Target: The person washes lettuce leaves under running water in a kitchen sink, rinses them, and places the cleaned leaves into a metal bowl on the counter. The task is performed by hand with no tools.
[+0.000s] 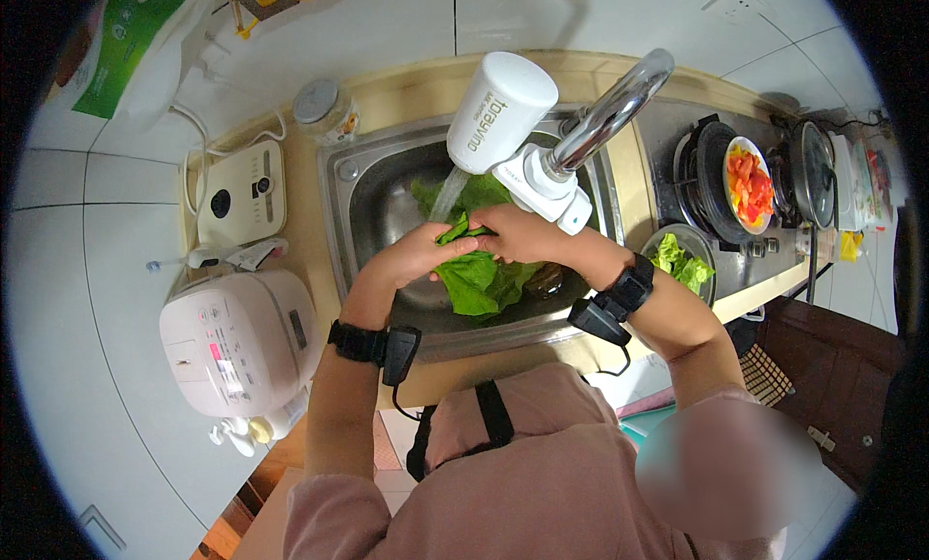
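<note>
Over the stainless steel sink, my left hand and my right hand meet, both gripping a green lettuce leaf. The leaf hangs down below my fingers, and its upper end is pinched between the two hands. Water streams from the white Torayvino tap filter just behind my left hand. More lettuce leaves lie in the sink behind my hands, partly hidden by the filter and the fingers. A dark, wet item sits at the sink's right side; I cannot tell what it is.
Right of the sink, a glass bowl holds lettuce pieces. On the gas stove is a bowl of cut red and yellow vegetables. A rice cooker and a lidded jar stand left. The chrome faucet arches above the sink.
</note>
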Demonstrator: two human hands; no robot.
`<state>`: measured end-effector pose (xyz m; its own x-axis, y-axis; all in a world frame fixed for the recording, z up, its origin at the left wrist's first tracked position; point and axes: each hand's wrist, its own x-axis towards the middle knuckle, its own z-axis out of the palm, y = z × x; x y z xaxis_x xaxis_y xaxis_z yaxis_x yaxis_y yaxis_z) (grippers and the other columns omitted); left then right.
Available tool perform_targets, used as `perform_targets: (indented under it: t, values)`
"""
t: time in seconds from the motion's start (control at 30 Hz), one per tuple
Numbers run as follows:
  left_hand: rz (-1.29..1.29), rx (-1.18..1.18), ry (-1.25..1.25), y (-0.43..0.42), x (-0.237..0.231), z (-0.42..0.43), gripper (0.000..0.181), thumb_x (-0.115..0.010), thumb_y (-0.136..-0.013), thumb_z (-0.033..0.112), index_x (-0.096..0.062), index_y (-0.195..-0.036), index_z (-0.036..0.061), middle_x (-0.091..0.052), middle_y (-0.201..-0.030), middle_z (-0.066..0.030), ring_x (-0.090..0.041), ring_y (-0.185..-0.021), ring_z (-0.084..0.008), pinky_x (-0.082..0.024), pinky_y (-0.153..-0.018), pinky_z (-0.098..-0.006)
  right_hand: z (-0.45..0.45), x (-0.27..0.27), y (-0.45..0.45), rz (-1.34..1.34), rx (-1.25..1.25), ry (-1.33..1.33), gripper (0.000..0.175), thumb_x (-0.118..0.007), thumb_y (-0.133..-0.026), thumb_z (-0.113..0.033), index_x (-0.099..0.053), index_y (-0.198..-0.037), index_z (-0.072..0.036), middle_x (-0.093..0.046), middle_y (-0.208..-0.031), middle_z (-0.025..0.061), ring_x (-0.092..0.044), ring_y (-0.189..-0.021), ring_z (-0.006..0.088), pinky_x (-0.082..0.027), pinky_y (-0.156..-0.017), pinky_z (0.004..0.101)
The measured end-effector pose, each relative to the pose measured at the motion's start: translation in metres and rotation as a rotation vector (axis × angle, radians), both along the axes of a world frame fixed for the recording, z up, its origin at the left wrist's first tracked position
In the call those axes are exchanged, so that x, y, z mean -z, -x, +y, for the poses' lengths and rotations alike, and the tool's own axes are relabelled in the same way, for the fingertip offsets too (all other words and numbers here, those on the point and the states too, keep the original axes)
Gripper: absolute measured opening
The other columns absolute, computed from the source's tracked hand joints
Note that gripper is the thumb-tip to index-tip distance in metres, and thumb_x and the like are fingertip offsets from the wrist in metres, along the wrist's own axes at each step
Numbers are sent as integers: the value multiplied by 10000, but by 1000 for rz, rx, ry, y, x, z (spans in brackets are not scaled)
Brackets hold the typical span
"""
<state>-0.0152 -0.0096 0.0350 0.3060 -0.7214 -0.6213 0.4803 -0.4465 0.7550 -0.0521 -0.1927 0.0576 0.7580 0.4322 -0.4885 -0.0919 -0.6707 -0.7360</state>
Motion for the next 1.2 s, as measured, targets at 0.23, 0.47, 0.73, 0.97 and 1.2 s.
perform_targets:
  t: [0.23,0.47,0.73,0.97,1.2]
  values:
    - [301,-619,309,18,17,-1,280,-578,-814,206,-512,-1006,13,-563,-928,-48,-550,-834,-135,-464,-714,-284,-14,21,2,739,693,-1343,146,-551,-809,-136,-535,-939,-72,-559,-766,35,-464,-528,116,-361,-468,243]
    - [140,-823,106,9,36,11,300,-458,-876,284,-455,-1045,37,-561,-887,-53,-557,-776,-151,-460,-606,-289,4,38,-13,685,889,-1449,226,-549,-822,-129,-441,-1017,-89,-534,-801,-8,-533,-634,136,-426,-532,234]
    - [-94,-869,125,17,35,32,307,-566,-811,280,-492,-984,37,-547,-844,-46,-531,-703,-145,-403,-504,-270,27,44,-23,568,766,-1063,197,-536,-821,-134,-455,-974,-41,-548,-820,61,-560,-650,146,-465,-554,235]
    - [97,-970,215,18,40,49,271,-473,-848,320,-505,-967,78,-580,-836,-56,-564,-721,-176,-430,-520,-294,34,64,-25,496,728,-849,277,-480,-864,-241,-473,-1038,-25,-568,-982,88,-572,-907,191,-483,-741,280]
    - [192,-1002,330,16,44,47,336,-394,-865,391,-509,-938,83,-583,-816,-57,-559,-681,-189,-418,-504,-304,32,54,-22,632,810,-1226,259,-507,-839,-179,-480,-1048,-28,-572,-988,96,-580,-872,178,-476,-803,312]
